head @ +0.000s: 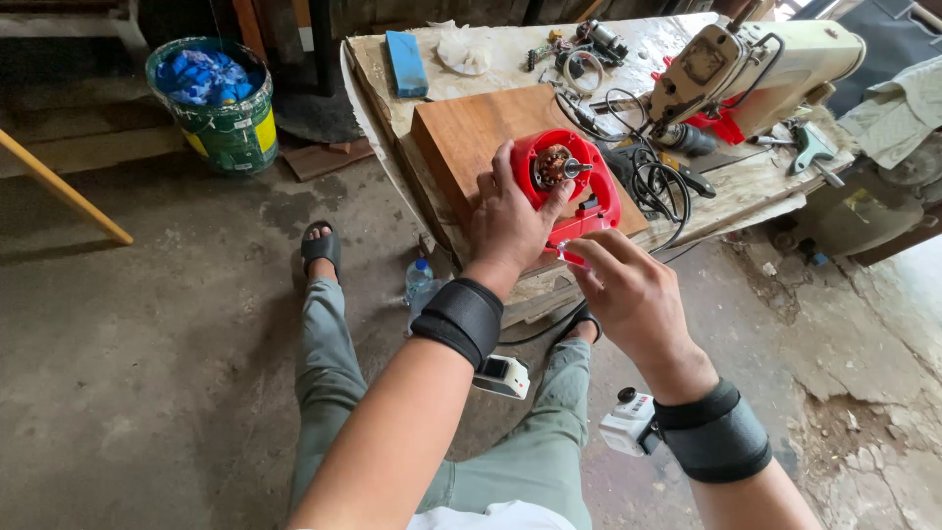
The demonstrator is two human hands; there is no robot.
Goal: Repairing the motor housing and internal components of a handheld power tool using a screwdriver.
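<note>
On the wooden board [471, 132] atop the worn workbench [677, 44], the red motor housing [574, 186] is lying with its open face up, copper windings and shaft showing. Left hand [510, 221] is gripping its near-left side, fingers curled over the rim. Right hand [633, 290], just below it and nearer the lower edge, is pinching a thin tool [574, 257] pointing toward the housing's base.

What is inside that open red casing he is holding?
Inside the red casing sits a copper-wound motor core with a metal shaft. The left hand covers the casing's near side, so anything deeper inside is hidden.
</note>
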